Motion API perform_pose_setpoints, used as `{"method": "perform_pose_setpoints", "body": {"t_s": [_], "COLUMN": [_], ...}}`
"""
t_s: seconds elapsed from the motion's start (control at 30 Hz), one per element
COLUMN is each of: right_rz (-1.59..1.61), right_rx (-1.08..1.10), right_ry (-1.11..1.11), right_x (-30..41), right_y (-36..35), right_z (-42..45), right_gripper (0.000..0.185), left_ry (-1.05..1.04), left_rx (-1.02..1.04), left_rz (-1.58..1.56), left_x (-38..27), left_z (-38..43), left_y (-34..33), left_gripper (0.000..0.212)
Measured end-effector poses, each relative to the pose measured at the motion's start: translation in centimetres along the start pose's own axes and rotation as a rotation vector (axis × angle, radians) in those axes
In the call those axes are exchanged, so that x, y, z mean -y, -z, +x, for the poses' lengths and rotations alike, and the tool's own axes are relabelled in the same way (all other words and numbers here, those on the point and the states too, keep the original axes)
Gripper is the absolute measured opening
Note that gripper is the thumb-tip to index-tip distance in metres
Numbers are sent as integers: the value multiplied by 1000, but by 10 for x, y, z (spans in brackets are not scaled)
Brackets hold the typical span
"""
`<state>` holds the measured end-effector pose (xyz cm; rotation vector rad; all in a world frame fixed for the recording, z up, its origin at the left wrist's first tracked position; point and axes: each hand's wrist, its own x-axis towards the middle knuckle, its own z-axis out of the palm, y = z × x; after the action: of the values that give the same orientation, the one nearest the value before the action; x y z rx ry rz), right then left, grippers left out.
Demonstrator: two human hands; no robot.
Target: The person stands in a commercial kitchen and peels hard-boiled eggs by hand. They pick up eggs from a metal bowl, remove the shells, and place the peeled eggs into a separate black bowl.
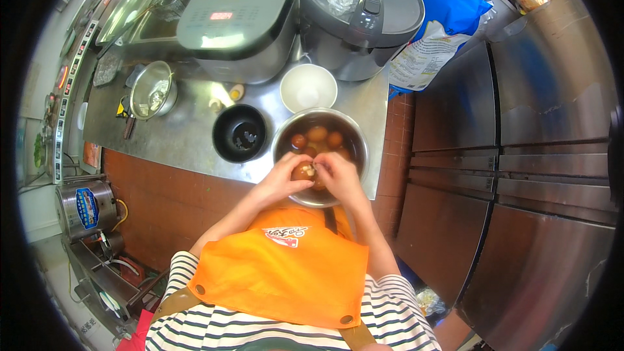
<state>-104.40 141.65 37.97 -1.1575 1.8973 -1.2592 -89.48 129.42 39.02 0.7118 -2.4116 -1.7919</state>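
Over the near side of a steel bowl (366, 148), my left hand (281, 175) holds a brown egg (301, 172). Pale patches show on the egg where bits of its shell are off. The fingertips of my right hand (340, 175) pinch at the egg's right side, at what looks like a small piece of shell. Several more brown eggs (317, 133) sit in dark liquid in the bowl. Left of it stands a black bowl (239, 132) with a few wet-looking bits inside. A white bowl (308, 87) stands just behind the steel one.
The steel table (190, 148) also bears a cut egg half (236, 91), a smaller steel bowl (155, 90), a knife handle (129, 126) and two large cookers (239, 14), (360, 24). A blue-and-white sack (434, 34) is at the back right. Steel cabinet doors (451, 107) line the right.
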Motion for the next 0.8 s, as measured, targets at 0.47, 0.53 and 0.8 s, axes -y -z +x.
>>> {"method": "perform_pose_setpoints", "body": {"t_s": [0.47,0.53,0.8], "right_rz": [111,212,32], "right_rx": [-42,32,41], "right_ry": [14,-111,-9], "right_x": [1,3,2], "right_y": [0,-3,-2], "right_z": [0,1,1], "right_gripper": [18,19,15], "left_ry": [-81,-76,-103], "left_rx": [-60,-55,-35], "left_rz": [-1,11,87], "left_x": [4,1,6], "left_z": [2,1,-5], "left_y": [0,0,0], "left_gripper": [54,54,55]}}
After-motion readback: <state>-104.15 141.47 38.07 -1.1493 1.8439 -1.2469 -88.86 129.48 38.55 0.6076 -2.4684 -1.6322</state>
